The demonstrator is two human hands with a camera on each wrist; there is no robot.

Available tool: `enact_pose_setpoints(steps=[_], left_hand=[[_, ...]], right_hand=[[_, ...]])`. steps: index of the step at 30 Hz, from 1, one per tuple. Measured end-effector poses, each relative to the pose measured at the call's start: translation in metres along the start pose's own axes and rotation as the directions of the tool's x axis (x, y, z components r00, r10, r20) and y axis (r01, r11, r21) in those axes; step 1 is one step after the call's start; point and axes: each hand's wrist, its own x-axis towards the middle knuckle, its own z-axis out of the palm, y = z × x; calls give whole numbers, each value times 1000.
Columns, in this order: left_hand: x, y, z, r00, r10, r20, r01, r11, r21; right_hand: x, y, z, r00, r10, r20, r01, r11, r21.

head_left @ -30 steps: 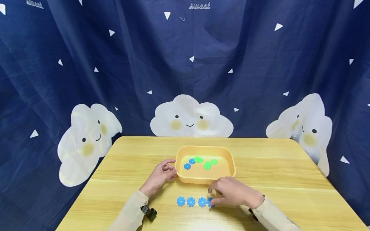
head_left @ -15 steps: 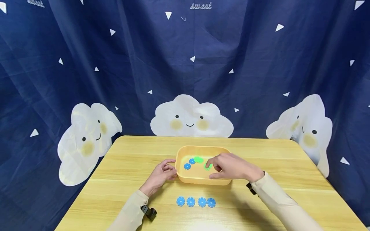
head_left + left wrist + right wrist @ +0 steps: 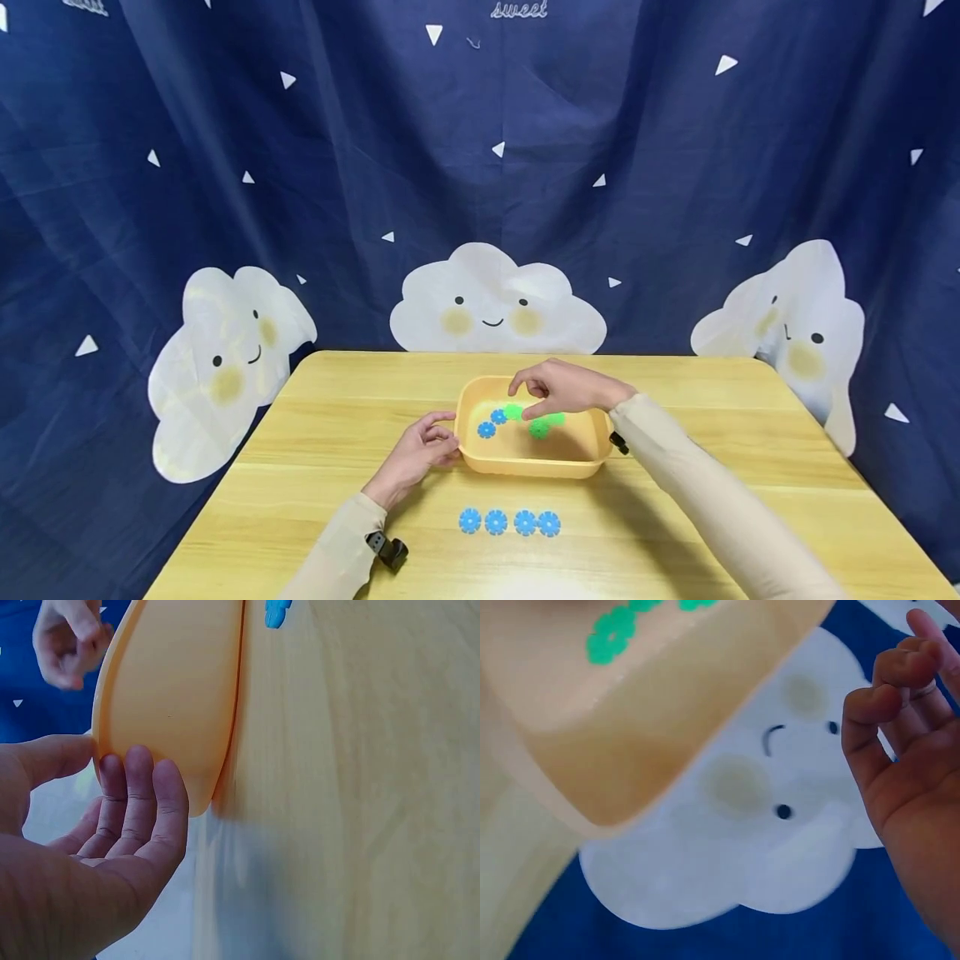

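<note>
An orange plastic basin [image 3: 525, 467] stands on the table with two blue notched plastic discs [image 3: 486, 430] and several green notched discs [image 3: 538, 429] inside. My left hand [image 3: 420, 454] holds the basin's left end. In the left wrist view its thumb meets the rim and its fingertips lie against the outer wall. My right hand [image 3: 566, 387] hovers over the basin's far right part, thumb and forefinger apart, and nothing shows between them. Its other fingers are loosely bent in the right wrist view. In front of the basin several blue notched discs [image 3: 496, 522] lie in a row.
The wooden table [image 3: 315, 508] has pale planks and rounded far corners. Behind it hangs a dark blue curtain [image 3: 495, 200] with white clouds. A black camera [image 3: 388, 552] is strapped to my left wrist.
My right hand let go of a blue disc at the row's right end, then rose over the basin and moved on toward its far side. The left hand has stayed on the basin.
</note>
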Motion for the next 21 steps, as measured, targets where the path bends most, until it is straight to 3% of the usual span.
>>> enact_pose_setpoints(steps=[7, 16, 21], left_hand=[[1, -1, 0, 1000, 1, 1, -1, 1000, -9], [1, 0, -1, 1000, -8, 0, 8, 1000, -2], [1, 0, 0, 1000, -9, -1, 9, 1000, -1]], right_hand=[[28, 23, 4, 1000, 13, 2, -13, 997, 79], [52, 28, 11, 999, 9, 44, -13, 995, 103], [59, 32, 23, 995, 36, 93, -51, 986, 159]])
